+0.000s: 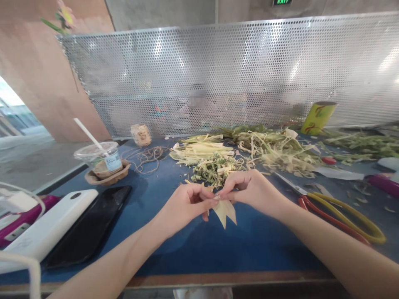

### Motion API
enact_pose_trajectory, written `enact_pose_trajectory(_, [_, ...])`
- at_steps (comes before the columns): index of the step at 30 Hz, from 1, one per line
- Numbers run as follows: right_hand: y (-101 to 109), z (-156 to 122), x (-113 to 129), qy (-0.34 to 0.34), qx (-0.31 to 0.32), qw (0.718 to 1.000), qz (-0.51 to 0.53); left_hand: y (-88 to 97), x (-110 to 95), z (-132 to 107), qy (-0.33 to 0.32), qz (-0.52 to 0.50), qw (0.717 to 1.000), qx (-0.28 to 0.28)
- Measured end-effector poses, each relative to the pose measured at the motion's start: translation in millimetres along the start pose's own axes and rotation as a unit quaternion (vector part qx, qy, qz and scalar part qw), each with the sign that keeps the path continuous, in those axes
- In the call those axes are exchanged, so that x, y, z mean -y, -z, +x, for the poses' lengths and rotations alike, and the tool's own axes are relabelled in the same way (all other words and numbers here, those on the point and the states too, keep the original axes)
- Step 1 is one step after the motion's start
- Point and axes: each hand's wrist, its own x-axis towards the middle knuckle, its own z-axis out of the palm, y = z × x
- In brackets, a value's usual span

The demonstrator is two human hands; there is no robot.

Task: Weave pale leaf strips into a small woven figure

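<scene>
Above the blue tabletop, a pale, pointed piece of corn husk (225, 211) is pinched between both hands, its forked tips hanging downward. My left hand (191, 200) grips it with thumb and fingers closed. From the other side my right hand (245, 189) also pinches it, fingertips meeting those of the left. The exact spot they grasp is hidden by the fingers. Just behind the hands lies a heap of small green and pale cut pieces (213, 168). Past that heap is a stack of flat pale-green husks (202, 149).
Scissors (324, 201) with red and yellow handles lie by my right forearm. Left are a black phone (90, 226), a white power bank (52, 228), a drink cup (102, 160) and tangled twine (149, 158). Shredded husks (277, 149) pile up before a perforated metal screen (218, 70).
</scene>
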Motion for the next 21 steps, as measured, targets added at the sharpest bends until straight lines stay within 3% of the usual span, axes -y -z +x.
enact_pose_trajectory(3, [-0.9, -1.2, -0.7, 0.057, -0.009, 0.997, -0.058, 0.8, -0.1, -0.8, 0.002, 0.031, 0.999, 0.021])
enact_pose_trajectory(10, [-1.3, -1.8, -3.5, 0.063, 0.032, 0.994, -0.087, 3.4, 5.6, -0.3, -0.029, 0.085, 0.996, -0.013])
enact_pose_trajectory(15, [0.1, -2.4, -3.0, 0.103, 0.028, 0.992, -0.07, 3.1, 2.9, 0.9, 0.02, -0.036, 0.999, 0.014])
enact_pose_trajectory(21, [1.8, -2.3, 0.2, 0.194, 0.019, 0.972, -0.133, 2.2, 0.5, -0.6, 0.106, -0.174, 0.979, 0.022])
